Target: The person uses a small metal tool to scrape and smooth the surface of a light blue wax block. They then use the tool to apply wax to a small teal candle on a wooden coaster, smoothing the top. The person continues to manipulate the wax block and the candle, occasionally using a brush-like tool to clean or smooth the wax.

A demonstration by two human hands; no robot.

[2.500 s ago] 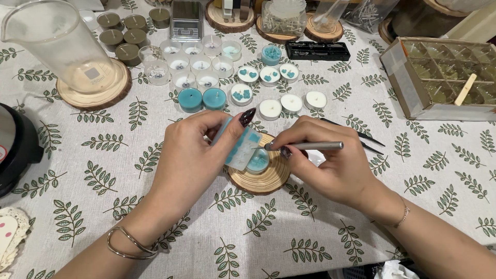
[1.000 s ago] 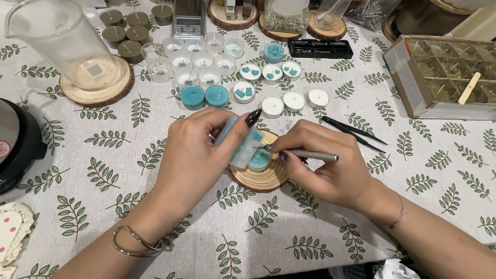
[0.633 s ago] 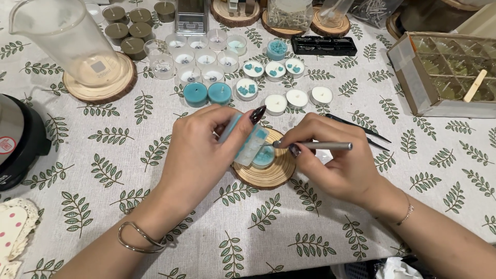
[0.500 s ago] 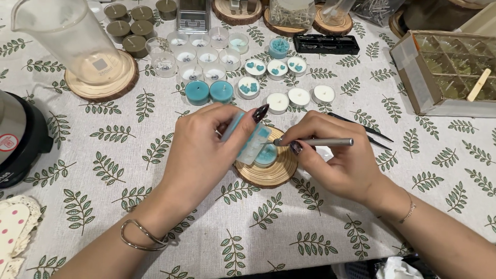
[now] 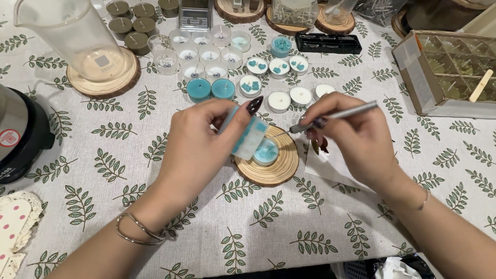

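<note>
the left hand (image 5: 199,142) grips a pale blue silicone mould (image 5: 249,137), fingers closed around it, tilted just above a teal tealight cup (image 5: 266,151). the cup sits on a round wooden coaster (image 5: 268,173) near the table's middle. the right hand (image 5: 356,139) pinches a slim metal tool (image 5: 336,113), its tip against the mould. rows of small candles (image 5: 227,67) lie toward the far edge of the leaf-print tablecloth (image 5: 103,155).

Clear plastic measuring jug (image 5: 77,36) on round wooden coaster (image 5: 103,82), far left. Two teal tealight candles (image 5: 211,89) mid-worktop. Partitioned clear box (image 5: 454,67) far right.
</note>
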